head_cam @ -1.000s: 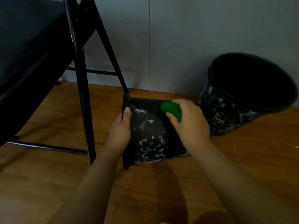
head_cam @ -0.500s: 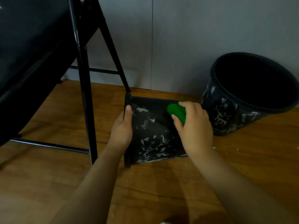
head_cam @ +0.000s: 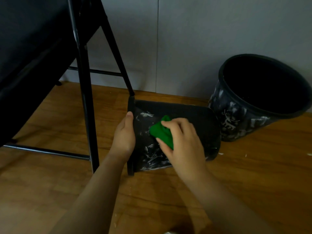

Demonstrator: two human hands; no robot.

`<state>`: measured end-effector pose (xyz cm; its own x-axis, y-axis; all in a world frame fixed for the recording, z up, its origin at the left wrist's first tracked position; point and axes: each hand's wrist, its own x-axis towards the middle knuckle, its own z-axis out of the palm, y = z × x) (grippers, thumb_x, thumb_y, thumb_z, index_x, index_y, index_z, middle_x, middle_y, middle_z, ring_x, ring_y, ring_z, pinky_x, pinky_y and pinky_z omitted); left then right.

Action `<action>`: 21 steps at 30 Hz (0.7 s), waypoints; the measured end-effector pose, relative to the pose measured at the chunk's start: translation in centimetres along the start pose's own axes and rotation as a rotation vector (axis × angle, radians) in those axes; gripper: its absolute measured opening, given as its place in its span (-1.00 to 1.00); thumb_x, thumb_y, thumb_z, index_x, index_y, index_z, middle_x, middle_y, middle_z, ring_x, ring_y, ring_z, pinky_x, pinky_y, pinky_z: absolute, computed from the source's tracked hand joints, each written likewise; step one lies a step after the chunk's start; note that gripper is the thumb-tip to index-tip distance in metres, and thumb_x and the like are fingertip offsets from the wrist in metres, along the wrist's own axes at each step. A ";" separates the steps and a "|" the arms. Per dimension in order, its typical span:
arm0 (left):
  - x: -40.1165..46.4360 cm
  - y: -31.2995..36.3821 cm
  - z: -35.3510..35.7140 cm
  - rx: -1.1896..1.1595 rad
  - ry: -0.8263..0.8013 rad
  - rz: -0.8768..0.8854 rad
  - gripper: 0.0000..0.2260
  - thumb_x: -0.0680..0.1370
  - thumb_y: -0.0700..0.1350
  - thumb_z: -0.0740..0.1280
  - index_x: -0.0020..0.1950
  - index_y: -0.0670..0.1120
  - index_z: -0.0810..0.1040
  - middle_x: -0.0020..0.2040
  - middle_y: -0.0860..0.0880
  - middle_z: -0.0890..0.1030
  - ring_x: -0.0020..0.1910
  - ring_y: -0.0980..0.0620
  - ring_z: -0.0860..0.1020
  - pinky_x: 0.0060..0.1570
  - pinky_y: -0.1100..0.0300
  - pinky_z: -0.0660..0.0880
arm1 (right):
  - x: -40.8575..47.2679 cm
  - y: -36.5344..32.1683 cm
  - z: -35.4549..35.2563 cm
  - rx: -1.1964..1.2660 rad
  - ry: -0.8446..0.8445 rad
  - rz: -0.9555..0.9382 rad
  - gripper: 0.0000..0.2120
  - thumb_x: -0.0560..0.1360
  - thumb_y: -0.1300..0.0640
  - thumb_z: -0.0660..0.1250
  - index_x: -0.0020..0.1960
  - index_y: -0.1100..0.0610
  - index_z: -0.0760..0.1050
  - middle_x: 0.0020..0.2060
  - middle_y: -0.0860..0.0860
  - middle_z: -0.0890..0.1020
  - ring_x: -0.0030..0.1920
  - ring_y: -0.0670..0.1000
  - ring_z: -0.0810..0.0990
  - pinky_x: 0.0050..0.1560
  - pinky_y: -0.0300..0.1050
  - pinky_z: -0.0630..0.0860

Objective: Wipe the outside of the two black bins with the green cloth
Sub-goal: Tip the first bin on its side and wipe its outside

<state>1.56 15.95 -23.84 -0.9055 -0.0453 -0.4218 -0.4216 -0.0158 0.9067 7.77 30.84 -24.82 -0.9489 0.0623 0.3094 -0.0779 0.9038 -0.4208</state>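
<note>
One black bin [head_cam: 199, 115] lies on its side on the wooden floor, its rim to the left and white smears on its wall. My left hand [head_cam: 124, 137] grips that rim. My right hand [head_cam: 182, 144] holds the bunched green cloth [head_cam: 162, 132] pressed against the bin's side near the middle. The second black bin [head_cam: 236, 119] stands upright to the right against the wall, its outside streaked with white.
A black folding chair [head_cam: 86, 92] stands at the left, its legs close to the lying bin's rim. A grey wall [head_cam: 185, 39] closes the back. Small white specks lie on the wooden floor [head_cam: 253, 174] at the right.
My right hand has slid the green cloth leftward and down across the bin's side, from near its base toward the middle. My left hand stays on the rim.
</note>
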 end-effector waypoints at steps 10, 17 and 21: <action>0.3 -0.4 -0.6 -0.072 -0.049 0.014 -0.63 0.64 0.12 0.16 0.11 -0.16 0.54 0.04 -0.25 0.60 0.02 -0.26 0.59 0.10 -0.13 0.52 | 0.3 0.0 -0.2 0.006 0.013 0.013 -0.54 0.42 -0.07 0.33 0.29 0.01 0.41 0.17 0.01 0.47 0.13 0.00 0.47 0.04 -0.15 0.50; 0.0 -0.8 -0.8 -0.061 -0.064 0.045 -0.68 0.67 0.12 0.13 0.15 -0.03 0.57 0.14 -0.18 0.63 0.13 -0.16 0.62 0.22 -0.13 0.53 | 2.6 1.7 -0.7 0.000 0.100 0.183 -0.57 0.46 -0.04 0.34 0.30 0.02 0.42 0.17 0.03 0.49 0.14 0.04 0.48 0.00 -0.16 0.46; 0.1 -0.8 -0.6 -0.077 -0.060 0.049 -0.68 0.68 0.10 0.11 0.12 -0.04 0.58 0.12 -0.20 0.64 0.13 -0.20 0.62 0.24 -0.18 0.51 | 1.8 -0.7 -0.4 0.043 -0.030 0.000 -0.54 0.43 -0.07 0.33 0.31 -0.02 0.41 0.19 -0.05 0.49 0.16 -0.04 0.45 0.09 -0.21 0.41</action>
<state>1.87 15.32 -24.61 -0.9273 0.0124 -0.3742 -0.3737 -0.0917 0.9230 6.29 30.46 -23.60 -0.9576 0.0492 0.2837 -0.0902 0.8845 -0.4577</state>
